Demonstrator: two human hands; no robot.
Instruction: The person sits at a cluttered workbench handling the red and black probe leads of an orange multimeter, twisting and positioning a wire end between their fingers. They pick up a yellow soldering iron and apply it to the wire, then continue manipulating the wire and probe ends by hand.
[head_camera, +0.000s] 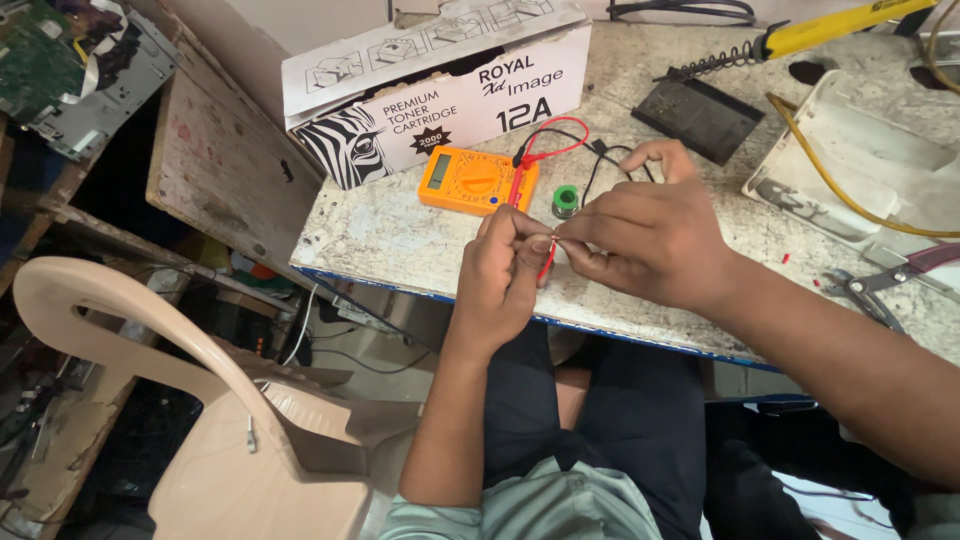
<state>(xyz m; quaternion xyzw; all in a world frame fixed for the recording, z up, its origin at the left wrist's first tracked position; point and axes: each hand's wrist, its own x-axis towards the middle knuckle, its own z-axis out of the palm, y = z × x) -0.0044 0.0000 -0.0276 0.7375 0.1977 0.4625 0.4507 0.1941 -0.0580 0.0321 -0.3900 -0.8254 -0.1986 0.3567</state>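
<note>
Both hands meet over the near edge of the table (400, 235). Left hand (505, 275) has fingers curled, thumb and forefinger pinched tight on a red wire (547, 262). Right hand (645, 235) pinches the same wire from the right, fingertips pressed together, little finger raised (what sits at the pinch point is too small to tell). The wire's lower end hangs below the fingers. Just beyond lies an orange multimeter (478, 180), a green roll (565, 198) beside it.

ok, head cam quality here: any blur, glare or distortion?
Head view: even soft light, no hard glare on the marble worktop; left hand and right hand are sharp, and so is the orange multimeter; wide-angle bending at the edges, dark under the bench.
</note>
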